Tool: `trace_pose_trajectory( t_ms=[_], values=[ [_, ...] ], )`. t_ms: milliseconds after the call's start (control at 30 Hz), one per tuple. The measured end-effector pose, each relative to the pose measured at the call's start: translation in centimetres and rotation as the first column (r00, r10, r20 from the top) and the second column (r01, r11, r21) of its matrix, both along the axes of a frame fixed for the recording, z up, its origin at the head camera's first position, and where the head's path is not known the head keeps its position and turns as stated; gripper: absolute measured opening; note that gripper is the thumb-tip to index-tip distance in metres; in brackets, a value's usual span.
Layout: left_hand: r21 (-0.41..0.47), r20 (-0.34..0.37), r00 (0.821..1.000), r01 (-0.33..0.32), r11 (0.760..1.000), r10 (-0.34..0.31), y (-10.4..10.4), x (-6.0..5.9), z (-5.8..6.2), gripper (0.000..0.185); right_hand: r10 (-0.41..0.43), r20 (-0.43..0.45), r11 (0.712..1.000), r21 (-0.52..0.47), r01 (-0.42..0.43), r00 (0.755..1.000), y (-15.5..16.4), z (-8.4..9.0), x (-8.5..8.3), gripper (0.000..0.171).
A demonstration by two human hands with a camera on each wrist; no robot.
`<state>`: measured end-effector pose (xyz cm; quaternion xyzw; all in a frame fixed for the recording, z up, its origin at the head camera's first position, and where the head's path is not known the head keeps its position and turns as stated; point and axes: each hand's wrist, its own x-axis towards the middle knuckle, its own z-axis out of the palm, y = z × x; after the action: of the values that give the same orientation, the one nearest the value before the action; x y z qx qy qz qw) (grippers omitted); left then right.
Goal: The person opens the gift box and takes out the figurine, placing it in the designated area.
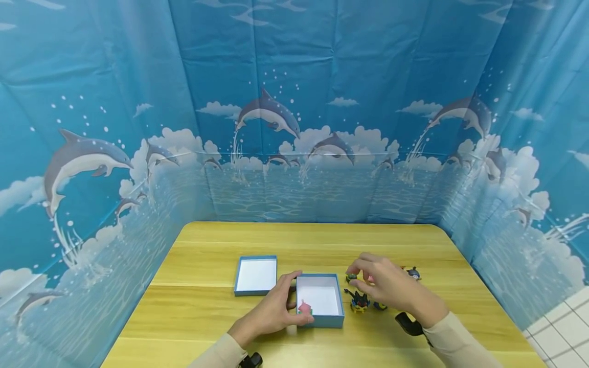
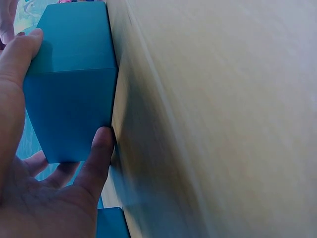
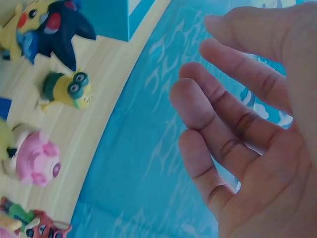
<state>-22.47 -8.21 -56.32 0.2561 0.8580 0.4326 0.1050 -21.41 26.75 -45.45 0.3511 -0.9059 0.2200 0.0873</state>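
Observation:
An open blue box (image 1: 338, 313) with a white inside stands at the middle front of the wooden table (image 1: 207, 306). My left hand (image 1: 294, 299) grips its left wall; in the left wrist view the thumb and a finger of that hand (image 2: 64, 84) clasp the box (image 2: 74, 129) from two sides. A small pink figure (image 1: 305, 307) lies in the box's near corner. My right hand (image 1: 356, 270) hovers with relaxed, empty fingers (image 3: 198, 94) just above a yellow goggle-eyed figure (image 1: 352, 277) (image 3: 67, 89).
The box's lid (image 1: 255, 275) lies upturned to the left. Right of the box stand several toy figures: a black-and-yellow one (image 1: 359, 300) (image 3: 44, 25), a pink pig (image 3: 37, 158), one further right (image 1: 413, 273). A blue dolphin-print curtain (image 1: 294, 128) surrounds the table.

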Motion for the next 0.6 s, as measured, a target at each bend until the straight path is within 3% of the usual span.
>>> trace_pose_trajectory(
  t_ms=[433,600],
  values=[
    [0.153,0.116,0.992,0.036,0.988,-0.054,-0.1,0.1,0.0,0.115,0.07,0.018,0.997,0.038,-0.071,0.997,-2.6,-0.3,-0.7,0.014],
    [0.148,0.113,0.992,0.034,0.988,-0.051,0.0,0.1,0.1,0.115,0.076,0.072,0.995,0.061,-0.081,0.995,-3.4,-0.6,-1.1,0.017]
  ],
)
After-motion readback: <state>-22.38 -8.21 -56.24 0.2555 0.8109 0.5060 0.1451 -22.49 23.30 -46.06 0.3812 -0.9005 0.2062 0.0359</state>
